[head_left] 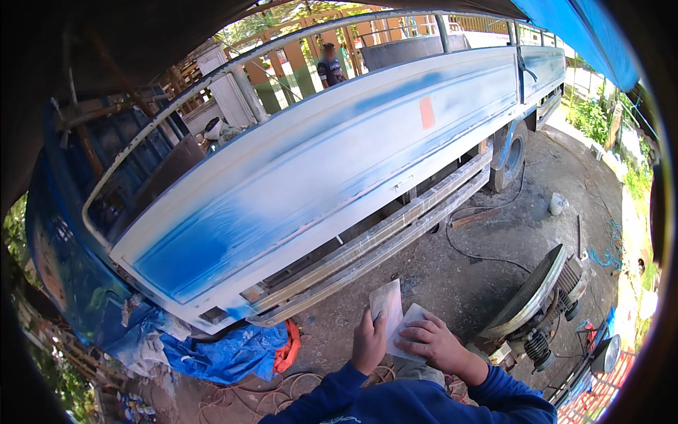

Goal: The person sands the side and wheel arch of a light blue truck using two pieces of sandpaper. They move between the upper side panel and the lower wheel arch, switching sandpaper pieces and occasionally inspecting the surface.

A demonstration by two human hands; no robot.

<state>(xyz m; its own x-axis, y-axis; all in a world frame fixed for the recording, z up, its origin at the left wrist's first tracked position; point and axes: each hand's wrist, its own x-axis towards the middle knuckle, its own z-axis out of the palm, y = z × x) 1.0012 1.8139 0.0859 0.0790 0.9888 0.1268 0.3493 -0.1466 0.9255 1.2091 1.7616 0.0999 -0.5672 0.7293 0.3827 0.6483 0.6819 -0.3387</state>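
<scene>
In the lower middle of the head view, my left hand (pixel 368 339) is closed on a pale, pinkish flat board (pixel 389 304). My right hand (pixel 431 343) grips a translucent, whitish flat piece (pixel 413 316) with rounded corners, held close beside the board. Both hands are low in front of my body, in blue sleeves. Beyond them stands a truck body with a long side panel (pixel 282 180), white with patchy blue paint and a small salmon-coloured patch (pixel 427 112). Two pale rails (pixel 395 233) run under the panel.
A blue tarp (pixel 219 353) and red cloth (pixel 288 348) lie at lower left among hoses (pixel 296 387). A compressor (pixel 540 311), a white container (pixel 558 203) and cables are at right, near the truck wheel (pixel 507 159). A person (pixel 330 71) stands behind the truck.
</scene>
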